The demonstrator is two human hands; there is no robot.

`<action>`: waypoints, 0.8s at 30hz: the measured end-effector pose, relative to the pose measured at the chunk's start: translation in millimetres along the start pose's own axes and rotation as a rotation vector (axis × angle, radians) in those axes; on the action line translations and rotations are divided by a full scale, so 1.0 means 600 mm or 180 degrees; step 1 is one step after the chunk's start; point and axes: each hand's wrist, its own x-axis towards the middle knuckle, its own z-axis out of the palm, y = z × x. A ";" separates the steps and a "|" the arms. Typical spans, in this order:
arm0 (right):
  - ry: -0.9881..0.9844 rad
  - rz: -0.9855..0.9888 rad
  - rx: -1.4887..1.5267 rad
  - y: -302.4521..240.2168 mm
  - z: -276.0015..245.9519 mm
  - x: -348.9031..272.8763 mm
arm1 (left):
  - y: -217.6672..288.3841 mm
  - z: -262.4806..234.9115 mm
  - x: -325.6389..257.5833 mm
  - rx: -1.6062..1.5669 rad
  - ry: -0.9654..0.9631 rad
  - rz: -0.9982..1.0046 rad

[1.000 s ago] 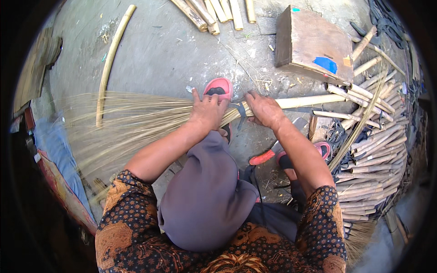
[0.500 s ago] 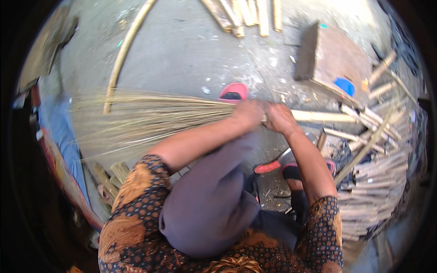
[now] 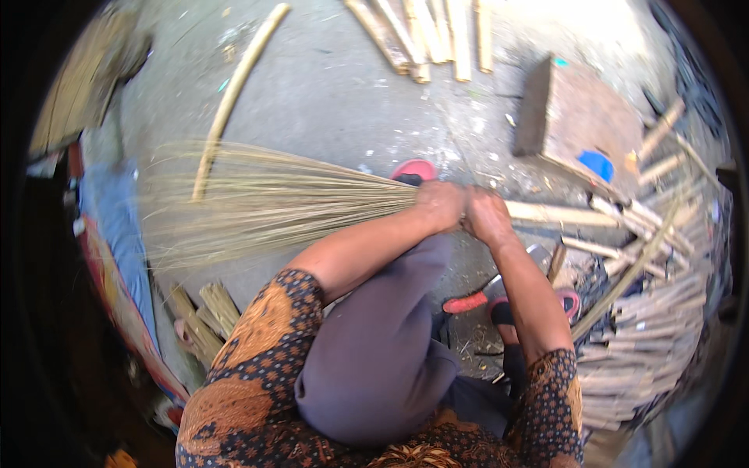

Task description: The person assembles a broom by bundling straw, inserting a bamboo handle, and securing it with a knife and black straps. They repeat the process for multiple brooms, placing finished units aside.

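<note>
A long bundle of thin, straw-coloured sticks [image 3: 312, 195] spreads out like a fan toward the left, its gathered end at my hands above my raised knee. My left hand [image 3: 441, 207] is closed around that narrow end. Right beside it, touching or nearly so, my right hand [image 3: 487, 215] is also closed at the end of the bundle; its fingers are partly hidden. Past my right hand runs a pale bamboo pole [image 3: 562, 214]; whether it joins the bundle or lies behind the hand, I cannot tell.
A knife with a red handle [image 3: 466, 303] lies on the floor below my hands. To the right are a wooden block [image 3: 585, 117] with a blue patch and a large pile of cut bamboo [image 3: 640, 343]. Bamboo lengths [image 3: 460, 39] lie ahead, and a single pole [image 3: 242, 86] at the left.
The whole view has shifted slightly, so things appear lower and a little to the right. Both hands keep hold of the bundle, whose sticks look more widely fanned.
</note>
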 end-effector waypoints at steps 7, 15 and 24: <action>0.0109 0.0437 0.0116 -0.023 -0.010 -0.011 | 0.019 -0.005 0.012 0.0291 -0.0597 -0.0428; 0.2101 0.1843 0.0321 0.121 -0.052 -0.233 | 0.050 -0.019 0.015 0.0580 -0.0734 -0.0629; 0.1449 0.4846 0.0453 0.317 -0.013 -0.474 | 0.063 -0.011 0.012 0.0663 -0.0541 -0.0469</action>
